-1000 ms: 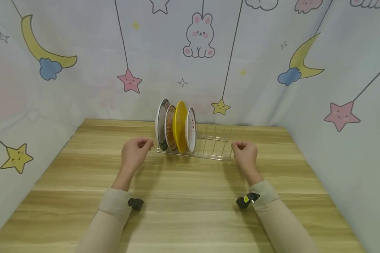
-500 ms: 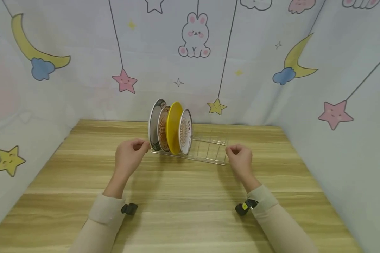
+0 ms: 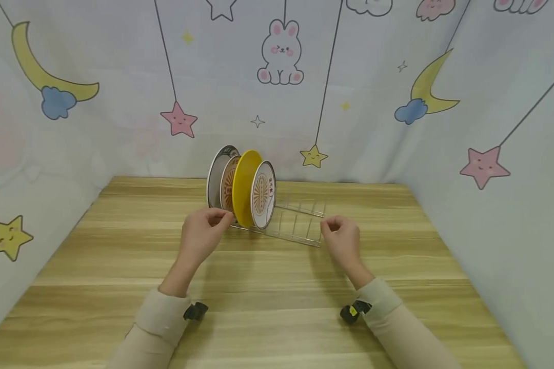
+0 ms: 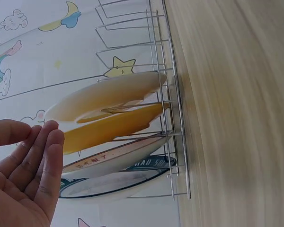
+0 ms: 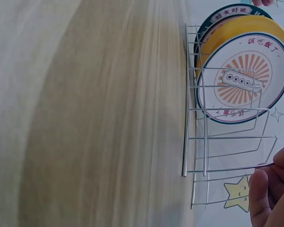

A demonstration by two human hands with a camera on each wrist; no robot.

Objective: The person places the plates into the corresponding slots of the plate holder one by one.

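Note:
A wire dish rack [image 3: 300, 241] stands on the table with plates upright in its left half. From left to right are a green-rimmed plate [image 3: 216, 177], a brown-patterned plate [image 3: 228, 187], a yellow plate [image 3: 242, 200] and a white plate [image 3: 263, 195] with an orange sunburst. Thumb and fingers of my right hand [image 3: 343, 240] pinch the rack's right end wire, as the right wrist view shows. My left hand [image 3: 204, 234] is in front of the plates at the left, fingers loosely bent; the left wrist view shows nothing between them. It hides the lower edges of the leftmost plates.
The wood-grain table [image 3: 268, 307] stretches in front of the rack. A white curtain [image 3: 351, 154] with printed stars, moons and a rabbit hangs close behind it and along both sides. A small black camera [image 3: 196, 311] sits on each wrist.
The rack has turned, its right end coming nearer together with my right hand. My left hand has moved from the rack's left end rightward, in front of the plates. The view has shifted slightly.

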